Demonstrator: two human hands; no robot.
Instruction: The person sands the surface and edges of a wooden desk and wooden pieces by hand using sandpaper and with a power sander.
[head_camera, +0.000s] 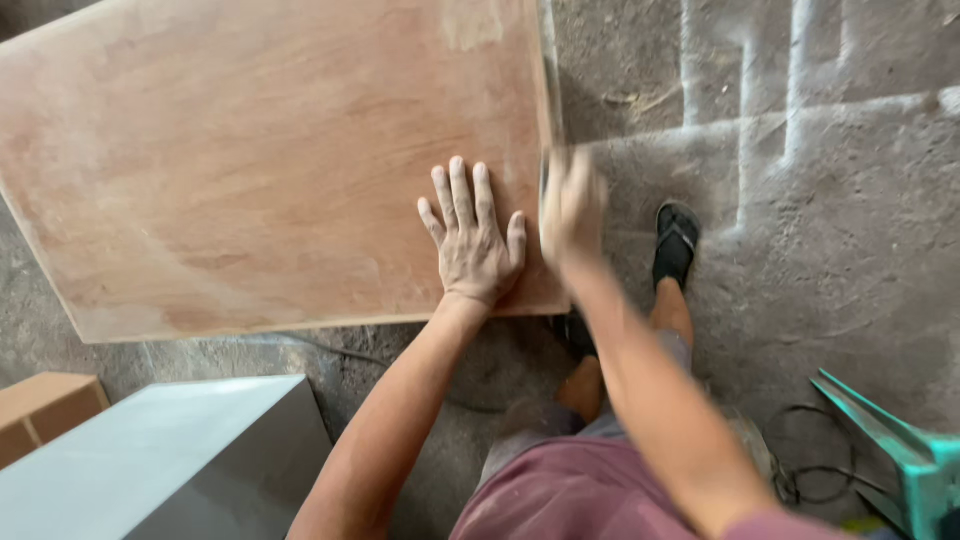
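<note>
My left hand (472, 240) presses flat, fingers spread, near the plywood sheet's (270, 160) right edge; my blurred right hand (572, 208) works that edge, grip unclear. The sheet looks stiff, broad, awkward; best gripped by its edges.

The wide face of the plywood board (270, 160) lies bare to the left of and beyond the left hand (472, 245), which presses flat near the board's right corner, so a hand could sweep freely there. Along the board's right edge the blurred right hand (572, 205) takes up the narrow strip, with a sandalled foot (675, 245) on the dusty concrete floor (840, 230) just beside it. Nearer the body, a grey box (160, 460) and a brown block (45, 410) close off the lower left, and a teal frame (900, 450) with a looped cable (815, 480) blocks the lower right.
</note>
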